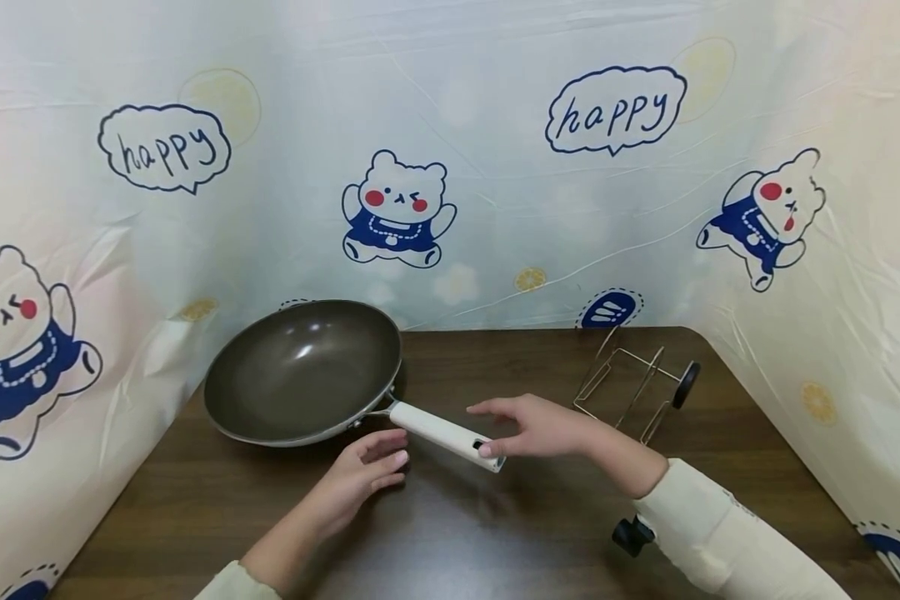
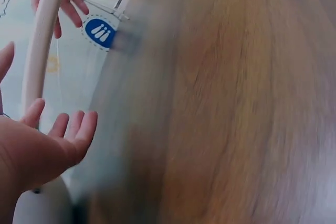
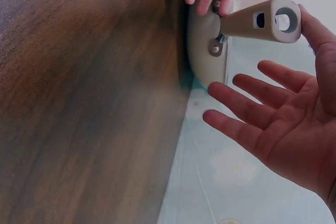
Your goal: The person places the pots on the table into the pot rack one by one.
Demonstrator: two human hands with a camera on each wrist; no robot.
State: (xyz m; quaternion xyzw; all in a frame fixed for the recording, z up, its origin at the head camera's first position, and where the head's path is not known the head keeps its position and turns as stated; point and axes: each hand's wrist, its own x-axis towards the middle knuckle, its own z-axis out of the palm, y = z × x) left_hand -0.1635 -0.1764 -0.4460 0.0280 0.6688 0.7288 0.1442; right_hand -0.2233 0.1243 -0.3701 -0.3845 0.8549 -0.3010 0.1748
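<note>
"Left of centre on the wooden table (image 1: 450,533) sits the frying pan (image 1: 300,383), its white handle (image 1: 446,435) angled toward the person's right. Which step is this?"

"Lining up a hold on the handle, I'd judge. The right hand (image 1: 532,427) is spread loose, its thumb at the handle's end; I can't tell whether it touches."

"And the left hand (image 1: 352,483)?"

"Fingers softly bent, holding nothing, just beside the handle near the pan. The wire rack (image 1: 640,387) sits behind the right forearm (image 1: 626,458)."

"What would the next move need?"

"Probably right fingers wrapped round the handle, with the left hand steadying the heavy-looking pan."
</note>
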